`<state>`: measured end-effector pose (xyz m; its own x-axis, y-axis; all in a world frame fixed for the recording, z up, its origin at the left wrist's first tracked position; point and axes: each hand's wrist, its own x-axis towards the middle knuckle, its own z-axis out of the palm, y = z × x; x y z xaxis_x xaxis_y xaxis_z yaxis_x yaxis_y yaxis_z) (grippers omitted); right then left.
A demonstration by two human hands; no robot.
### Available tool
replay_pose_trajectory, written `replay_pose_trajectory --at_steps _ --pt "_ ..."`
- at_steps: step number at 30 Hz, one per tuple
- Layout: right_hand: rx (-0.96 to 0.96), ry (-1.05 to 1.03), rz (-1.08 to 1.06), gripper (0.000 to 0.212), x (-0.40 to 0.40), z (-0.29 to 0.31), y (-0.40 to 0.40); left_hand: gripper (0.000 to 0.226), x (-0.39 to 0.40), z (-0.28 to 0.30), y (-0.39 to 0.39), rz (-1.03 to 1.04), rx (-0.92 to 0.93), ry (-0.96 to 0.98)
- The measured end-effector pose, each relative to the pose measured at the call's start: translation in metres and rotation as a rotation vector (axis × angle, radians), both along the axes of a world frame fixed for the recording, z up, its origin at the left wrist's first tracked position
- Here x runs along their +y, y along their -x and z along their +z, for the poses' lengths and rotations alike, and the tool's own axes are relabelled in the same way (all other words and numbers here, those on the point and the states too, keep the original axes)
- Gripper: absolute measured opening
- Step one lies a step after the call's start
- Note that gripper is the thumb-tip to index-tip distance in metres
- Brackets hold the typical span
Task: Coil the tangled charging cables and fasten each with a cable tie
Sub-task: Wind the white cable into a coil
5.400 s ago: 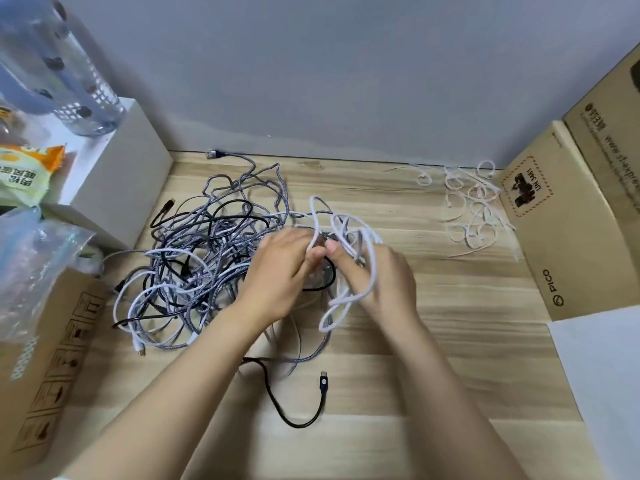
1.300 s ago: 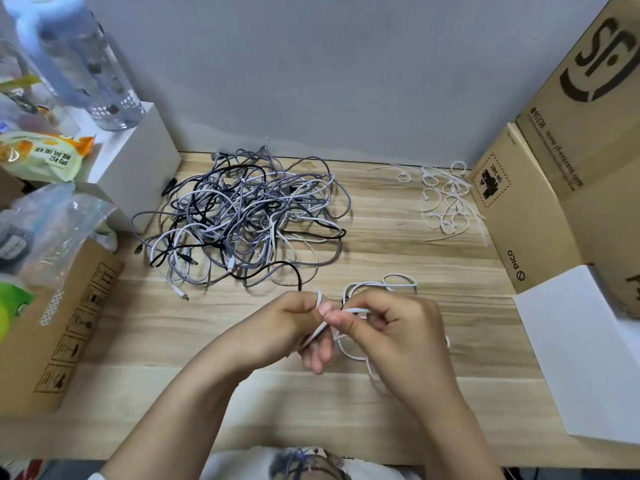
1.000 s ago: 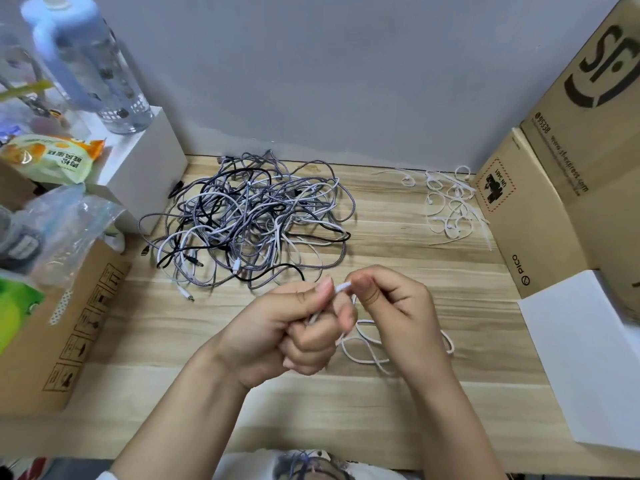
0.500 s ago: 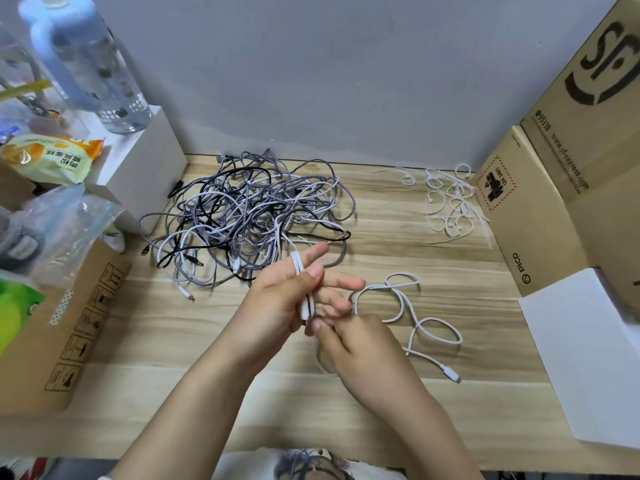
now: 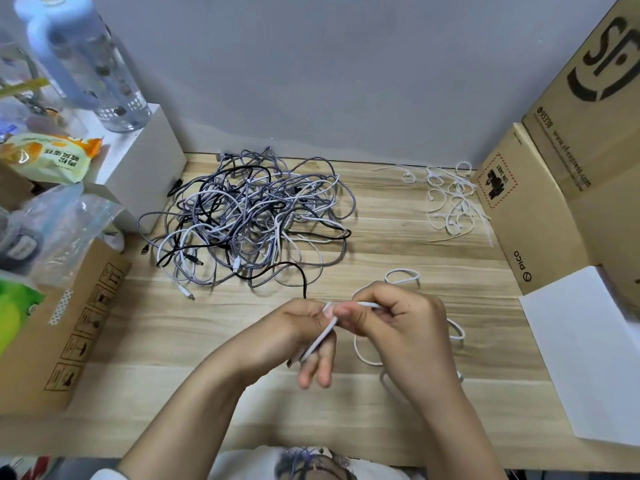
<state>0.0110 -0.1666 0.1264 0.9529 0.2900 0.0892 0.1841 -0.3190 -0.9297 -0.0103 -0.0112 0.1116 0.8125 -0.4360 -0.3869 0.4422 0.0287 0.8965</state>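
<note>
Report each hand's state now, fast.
Left hand: pinching the thin white charging cable.
Right hand: pinching the same cable.

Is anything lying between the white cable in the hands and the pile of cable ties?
Nothing visible does. Both hands, left hand and right hand, hold the white charging cable; bare wooden tabletop runs to the loose white cable ties. The tangled cable heap lies off to the left.

I read "PICO" and "UN 3481" on the smaller cardboard box (image 5: 526, 216); "SF", "95338" and "www.sf-express.com" on the larger box (image 5: 595, 109).
</note>
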Motion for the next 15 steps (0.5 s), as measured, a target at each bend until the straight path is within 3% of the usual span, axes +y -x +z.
replay_pose_trajectory --at_steps 4,10,13,15 --pt "0.021 -0.036 -0.051 0.027 -0.002 -0.006 -0.005 0.037 0.009 0.001 0.0 -0.085 0.045 0.412" --pt "-0.006 0.069 0.032 0.035 0.008 -0.02 -0.007 0.024 0.01 0.011 -0.007 -0.113 0.072 0.814" --pt "0.018 0.151 0.093 0.034 0.014 -0.022 -0.001 0.023 0.01 0.017 -0.008 0.02 0.068 0.904" --pt "0.023 0.236 0.153 0.029 0.018 -0.024 0.003 0.024 0.005 0.024 -0.008 0.214 0.055 0.852"
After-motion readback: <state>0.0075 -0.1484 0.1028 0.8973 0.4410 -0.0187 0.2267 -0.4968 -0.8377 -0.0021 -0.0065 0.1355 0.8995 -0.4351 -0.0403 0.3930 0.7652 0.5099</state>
